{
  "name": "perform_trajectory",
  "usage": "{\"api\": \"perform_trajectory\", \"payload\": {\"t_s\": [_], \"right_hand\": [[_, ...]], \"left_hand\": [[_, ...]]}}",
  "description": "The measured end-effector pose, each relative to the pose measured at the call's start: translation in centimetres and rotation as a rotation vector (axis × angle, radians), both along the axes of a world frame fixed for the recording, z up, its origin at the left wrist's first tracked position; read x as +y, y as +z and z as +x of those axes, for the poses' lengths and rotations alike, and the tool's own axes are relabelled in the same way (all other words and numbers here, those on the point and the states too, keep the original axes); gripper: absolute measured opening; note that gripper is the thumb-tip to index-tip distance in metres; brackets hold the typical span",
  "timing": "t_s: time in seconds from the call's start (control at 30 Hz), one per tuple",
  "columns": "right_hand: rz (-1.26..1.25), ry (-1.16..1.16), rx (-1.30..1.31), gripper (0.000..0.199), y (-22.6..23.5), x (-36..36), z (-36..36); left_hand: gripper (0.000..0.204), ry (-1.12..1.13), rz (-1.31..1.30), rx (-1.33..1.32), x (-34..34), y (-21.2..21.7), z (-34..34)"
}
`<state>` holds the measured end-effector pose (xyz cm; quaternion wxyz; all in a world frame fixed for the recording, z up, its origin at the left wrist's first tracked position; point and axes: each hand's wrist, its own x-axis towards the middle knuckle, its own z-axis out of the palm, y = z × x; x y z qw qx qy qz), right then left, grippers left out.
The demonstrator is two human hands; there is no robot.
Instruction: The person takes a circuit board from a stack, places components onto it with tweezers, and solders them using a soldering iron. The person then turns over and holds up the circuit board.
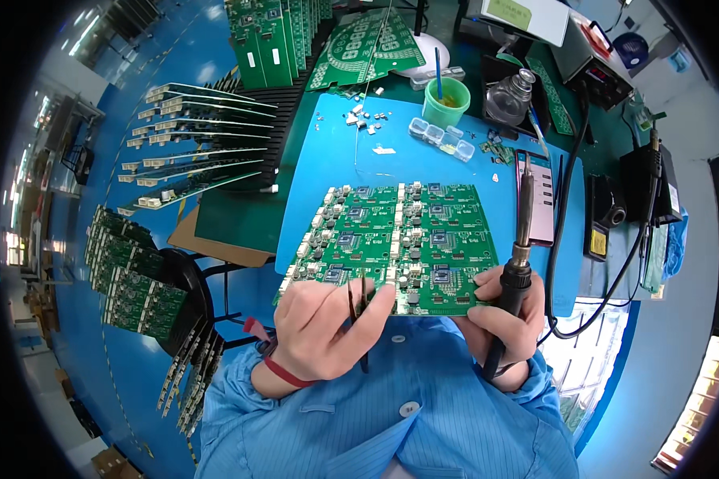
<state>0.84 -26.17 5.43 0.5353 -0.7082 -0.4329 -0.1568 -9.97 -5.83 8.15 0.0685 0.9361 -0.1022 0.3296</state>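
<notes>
A green circuit board panel (411, 247) with two columns of repeated sections and white connectors is held in front of me above the blue mat. My left hand (327, 327) has dark tweezers (364, 351) between its fingers and rests at the panel's near left edge. The black handle of a soldering iron (513, 289) lies in my right hand (519, 323), its metal tip pointing away from me. That hand's thumb and fingertips also touch the panel's near right corner. The iron's tip is over the phone, off the panel.
Boards stand in a black rack (284, 120) at the left; more fill a stool (180, 275) below it. On the mat (311, 176) lie loose white parts (359, 118), a clear pill-type case (442, 140) and a phone (535, 199). A green cup (446, 102) and glass bottle (510, 97) stand behind. The iron's cable (566, 231) loops at the right.
</notes>
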Motion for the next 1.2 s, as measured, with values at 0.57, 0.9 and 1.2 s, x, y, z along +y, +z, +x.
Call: {"api": "perform_trajectory", "payload": {"t_s": [0.57,0.9,1.2], "right_hand": [[0.112,-0.221,-0.026,0.023,-2.4,-2.7,4.1],[0.046,-0.249,-0.015,0.022,-0.9,-1.4,2.8],[0.005,-0.254,-0.020,0.026,-0.6,-1.1,3.5]], "left_hand": [[0.023,-0.008,-0.224,-0.353,3.6,-4.5,2.5],[0.032,0.035,-0.573,-0.201,3.6,-8.1,4.8],[0.033,0.025,-0.631,-0.181,4.1,-8.8,5.0]]}}
